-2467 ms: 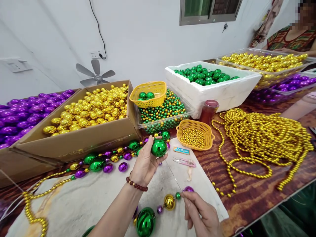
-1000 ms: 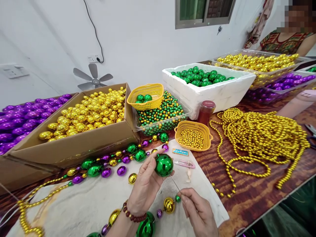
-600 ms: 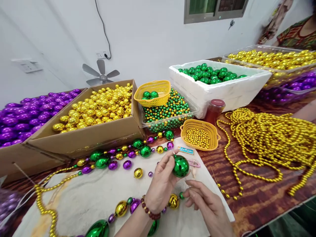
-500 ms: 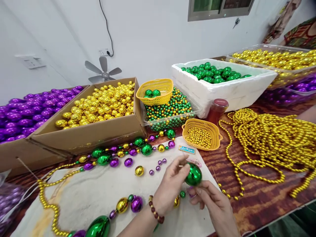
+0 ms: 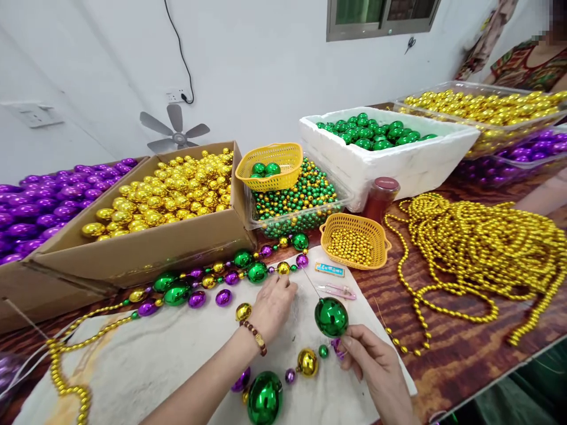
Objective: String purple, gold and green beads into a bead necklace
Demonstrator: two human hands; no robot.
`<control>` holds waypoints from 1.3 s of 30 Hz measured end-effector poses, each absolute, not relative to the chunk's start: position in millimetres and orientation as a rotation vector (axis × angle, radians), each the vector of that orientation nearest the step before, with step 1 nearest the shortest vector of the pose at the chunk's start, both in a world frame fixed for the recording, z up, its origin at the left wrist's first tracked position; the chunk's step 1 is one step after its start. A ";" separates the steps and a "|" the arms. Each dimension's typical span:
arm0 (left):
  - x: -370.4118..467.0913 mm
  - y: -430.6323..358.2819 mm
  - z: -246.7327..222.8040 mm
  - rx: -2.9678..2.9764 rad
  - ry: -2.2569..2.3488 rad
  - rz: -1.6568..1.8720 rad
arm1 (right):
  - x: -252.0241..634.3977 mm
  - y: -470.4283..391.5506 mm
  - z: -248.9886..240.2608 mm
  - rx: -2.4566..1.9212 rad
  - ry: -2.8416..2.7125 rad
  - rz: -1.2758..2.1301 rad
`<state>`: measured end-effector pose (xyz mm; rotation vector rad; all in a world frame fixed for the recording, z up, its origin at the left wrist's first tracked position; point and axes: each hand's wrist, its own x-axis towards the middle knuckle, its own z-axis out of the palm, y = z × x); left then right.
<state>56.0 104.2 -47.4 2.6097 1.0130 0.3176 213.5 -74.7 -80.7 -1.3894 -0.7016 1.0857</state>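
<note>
My right hand (image 5: 370, 360) pinches the beaded string just below a large green bead (image 5: 331, 317), by a purple bead (image 5: 339, 347) partly hidden by the fingers. A thin needle or wire (image 5: 311, 282) sticks up and left out of the green bead. From the purple bead the string runs left through a small green bead (image 5: 323, 351), a gold bead (image 5: 307, 362), a small purple bead (image 5: 290, 376) and a big green bead (image 5: 264, 398). My left hand (image 5: 271, 304) is down on the white cloth (image 5: 146, 354), fingers bent together over a spot where small purple beads lay; its fingertips are hidden.
Behind the cloth stand a cardboard box (image 5: 146, 242) of gold beads, a yellow basket (image 5: 381, 236) of small gold beads and a white foam box (image 5: 398, 171) of green ones. Gold bead strands (image 5: 478, 254) lie right. A person (image 5: 531, 65) sits far right.
My left hand has let go of the large green bead and moved left and down to the cloth. The beaded string has shifted right. The camera view has turned slightly.
</note>
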 end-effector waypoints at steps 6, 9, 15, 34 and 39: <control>60.4 115.5 -46.4 2.459 1.039 0.424 | 215.0 -78.9 -80.7 -1.400 -0.642 1.033; 60.5 113.2 -26.7 1.914 0.974 0.544 | 217.1 -79.6 -76.3 -1.414 -0.673 0.997; 66.9 95.4 5.8 0.797 0.598 0.644 | 216.1 -82.7 -63.6 -1.420 -0.754 0.985; 64.1 95.0 3.7 0.656 0.505 0.650 | 213.8 -84.3 -55.5 -1.464 -0.779 0.917; 65.3 95.0 5.0 0.670 0.512 0.637 | 214.6 -85.8 -55.9 -1.484 -0.771 0.896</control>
